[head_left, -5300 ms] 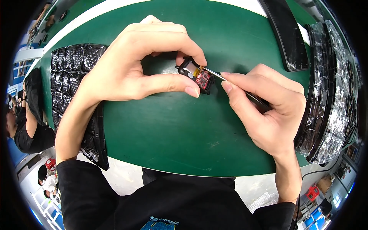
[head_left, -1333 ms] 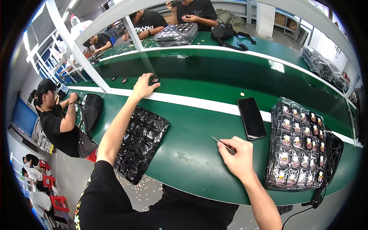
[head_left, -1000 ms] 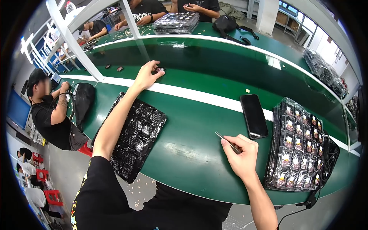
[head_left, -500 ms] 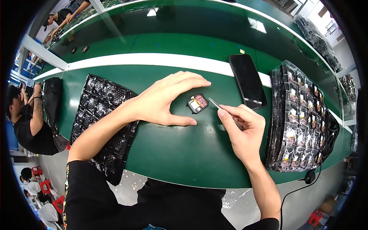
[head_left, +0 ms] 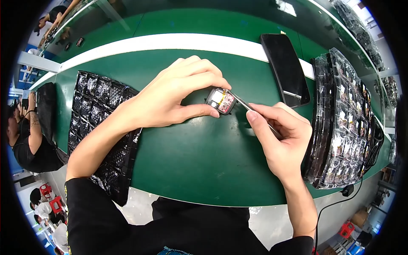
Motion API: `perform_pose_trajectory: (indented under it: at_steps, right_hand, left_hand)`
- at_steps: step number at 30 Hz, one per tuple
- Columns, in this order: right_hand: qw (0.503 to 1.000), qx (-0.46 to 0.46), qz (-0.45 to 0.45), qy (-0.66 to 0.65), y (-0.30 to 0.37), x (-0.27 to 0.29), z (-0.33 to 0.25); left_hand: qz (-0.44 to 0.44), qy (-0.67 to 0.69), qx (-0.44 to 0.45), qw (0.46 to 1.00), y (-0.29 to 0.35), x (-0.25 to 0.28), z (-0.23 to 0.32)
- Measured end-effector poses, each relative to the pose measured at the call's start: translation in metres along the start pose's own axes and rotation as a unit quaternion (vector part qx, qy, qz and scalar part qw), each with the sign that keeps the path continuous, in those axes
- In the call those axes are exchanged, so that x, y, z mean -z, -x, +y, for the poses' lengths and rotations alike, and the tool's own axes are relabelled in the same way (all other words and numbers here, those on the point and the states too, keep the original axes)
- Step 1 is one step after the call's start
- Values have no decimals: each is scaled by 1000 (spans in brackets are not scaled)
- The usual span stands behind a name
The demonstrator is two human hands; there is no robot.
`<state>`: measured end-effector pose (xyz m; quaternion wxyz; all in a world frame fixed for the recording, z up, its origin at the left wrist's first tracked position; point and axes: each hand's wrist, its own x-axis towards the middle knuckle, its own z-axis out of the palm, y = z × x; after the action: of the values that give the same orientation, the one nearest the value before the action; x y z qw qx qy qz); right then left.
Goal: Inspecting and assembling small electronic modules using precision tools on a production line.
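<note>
A small square electronic module [head_left: 221, 101], like an opened watch case with a red board, a pale block and a yellow strip, lies on the green table [head_left: 187, 170]. My left hand [head_left: 187, 91] grips its edges between thumb and forefinger. In my right hand [head_left: 282, 136] are silver tweezers [head_left: 250, 108], held like a pen. The tweezer tip meets the module's upper right edge; whether it pinches anything there is too small to tell.
A black blister tray [head_left: 104, 127] lies under my left forearm. At right stand stacked clear trays [head_left: 344, 123] filled with modules, beside a black cable [head_left: 374, 144]. A black phone [head_left: 285, 70] rests across the white strip [head_left: 170, 41]. A person [head_left: 29, 131] sits at far left.
My left hand has closed on the module, which has turned. The tweezers in my right hand have come from beside it onto its edge. The whole view has shifted slightly.
</note>
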<state>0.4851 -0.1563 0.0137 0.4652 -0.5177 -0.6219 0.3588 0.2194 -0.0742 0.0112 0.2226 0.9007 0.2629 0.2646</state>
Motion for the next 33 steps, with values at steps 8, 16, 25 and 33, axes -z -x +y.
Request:
perform_pose_trajectory:
  at_steps: [8, 16, 25, 33]
  right_hand:
    - [999, 35, -26, 18, 0, 1, 10]
    - [992, 9, -82, 92, 0, 1, -5]
    - [992, 37, -73, 94, -1, -1, -1]
    - [993, 47, -62, 85, 0, 0, 2]
  left_hand:
    - [-72, 81, 50, 993, 2, 3, 5]
    - [-76, 76, 61, 992, 2, 1, 2]
    - [-89, 57, 57, 993, 2, 2, 1]
    - [-83, 54, 59, 993, -1, 3, 6]
